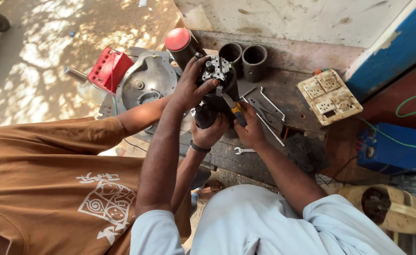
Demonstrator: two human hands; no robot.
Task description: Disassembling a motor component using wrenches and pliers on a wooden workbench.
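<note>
My left hand [189, 89] grips the top of a black cylindrical motor part [217, 78] with a grey metal end plate, held above a dark wooden bench [288, 89]. My right hand [251, 130] holds a tool with a yellow and blue handle [236, 111], its metal tip against the side of the part. A co-worker in a brown shirt is at my left. Their hand [209, 133], with a black wristband, holds the part from below.
On the bench lie a red-capped black cylinder [180, 43], two dark metal sleeves [244, 57], a round grey metal cover [147, 81], a red box [108, 68], bent metal keys [269, 111], a small spanner [243, 150] and a beige socket board [329, 96]. A blue box [388, 150] with green wire stands right.
</note>
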